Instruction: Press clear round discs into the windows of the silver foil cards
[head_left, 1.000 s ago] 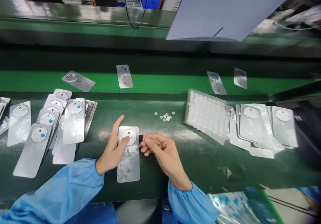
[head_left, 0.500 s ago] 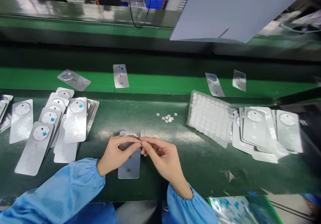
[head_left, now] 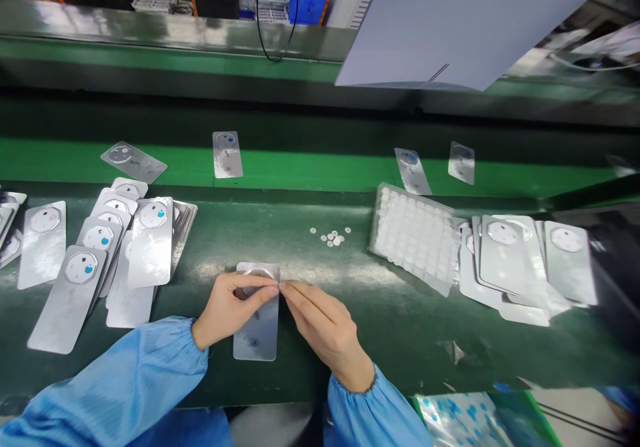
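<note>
A thin silvery plate (head_left: 257, 340) lies flat on the bench in front of me, its upper part covered by my fingers. Over its top end, my left hand (head_left: 235, 307) is closed in a pinch, thumb and forefinger together. My right hand (head_left: 323, 323) meets it fingertip to fingertip at the plate's upper right edge, its fingers pressed together. Whatever sits between the fingertips is too small to make out. Beyond the hands, several small white discs (head_left: 333, 237) are scattered on the green bench.
Overlapping silvery plates (head_left: 65, 307) with round windows and blue dots are piled at left. A clear tray (head_left: 417, 233) of white pieces stands at right, beside more plates (head_left: 505, 253). Spaced plates (head_left: 227, 157) lie on the green belt (head_left: 300, 170). A pale panel (head_left: 450, 20) hangs above.
My right hand has rolled over, its back now facing up and its fingers straighter. The left hand stays pinched in place. The plates on the green belt have shifted left.
</note>
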`<state>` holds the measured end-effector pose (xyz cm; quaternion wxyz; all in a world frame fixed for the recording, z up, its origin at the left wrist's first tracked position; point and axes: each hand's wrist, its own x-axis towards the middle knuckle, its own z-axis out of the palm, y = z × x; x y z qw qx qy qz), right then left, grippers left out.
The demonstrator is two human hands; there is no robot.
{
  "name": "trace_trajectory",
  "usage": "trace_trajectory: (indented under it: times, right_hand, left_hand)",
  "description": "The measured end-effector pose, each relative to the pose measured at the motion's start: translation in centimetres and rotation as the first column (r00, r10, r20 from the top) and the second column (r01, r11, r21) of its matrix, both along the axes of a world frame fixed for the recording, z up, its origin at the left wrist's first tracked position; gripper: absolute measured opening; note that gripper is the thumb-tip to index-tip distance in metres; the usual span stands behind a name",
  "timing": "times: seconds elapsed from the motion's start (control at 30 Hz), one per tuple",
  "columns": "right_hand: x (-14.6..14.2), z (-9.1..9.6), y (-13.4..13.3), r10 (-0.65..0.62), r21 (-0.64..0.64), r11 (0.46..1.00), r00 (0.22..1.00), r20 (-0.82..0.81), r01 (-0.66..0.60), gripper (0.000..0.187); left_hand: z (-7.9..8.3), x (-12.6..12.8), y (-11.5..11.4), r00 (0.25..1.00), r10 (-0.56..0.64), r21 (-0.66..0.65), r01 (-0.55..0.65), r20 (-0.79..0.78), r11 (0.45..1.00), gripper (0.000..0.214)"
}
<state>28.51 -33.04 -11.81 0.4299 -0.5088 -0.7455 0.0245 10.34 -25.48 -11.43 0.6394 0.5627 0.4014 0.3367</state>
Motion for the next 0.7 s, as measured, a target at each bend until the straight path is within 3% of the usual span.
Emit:
trace_trajectory:
  times: [0.07, 0.17, 0.27, 0.4, 0.57, 0.7]
  right_hand:
    - [0.3, -0.3, -0.1, 0.015, 0.004, 1.0, 1.0, 0.027, -0.015, 0.051]
    - [-0.1, 0.0, 0.1, 0.008, -0.032, 0.999, 0.993, -0.119, -0.012, 0.044]
    - [-0.8, 0.7, 0.5, -0.06, -0.152, 0.988, 0.94, -0.335, 0.008, 0.024]
    - [-1.1, 1.4, 0.7, -0.125, -0.328, 0.944, 0.891, -0.437, -0.028, 0.011]
    - [-1.1, 1.3, 0.6, -0.156, -0.433, 0.896, 0.846, -0.51, -0.096, 0.013]
    - [-1.2, 1.1, 0.6, -0.231, -0.511, 0.842, 0.739, -0.633, -0.175, 0.022]
  left_hand:
    - [0.0, 0.0, 0.1, 0.999, -0.036, -0.005, 0.036, 0.02, 0.999, 0.017]
    - [-0.1, -0.1, 0.1, 0.998, -0.056, 0.016, 0.055, 0.017, 0.998, 0.018]
    - [-0.2, -0.1, 0.2, 0.999, -0.051, 0.028, 0.052, -0.014, 0.998, 0.02]
    - [-0.1, -0.1, 0.1, 0.995, -0.088, 0.039, 0.09, -0.035, 0.995, 0.022]
    - [0.2, -0.1, 0.0, 0.993, -0.106, 0.063, 0.109, -0.051, 0.992, 0.021]
    - [0.1, 0.0, 0.0, 0.995, -0.097, 0.096, 0.099, -0.023, 0.99, 0.015]
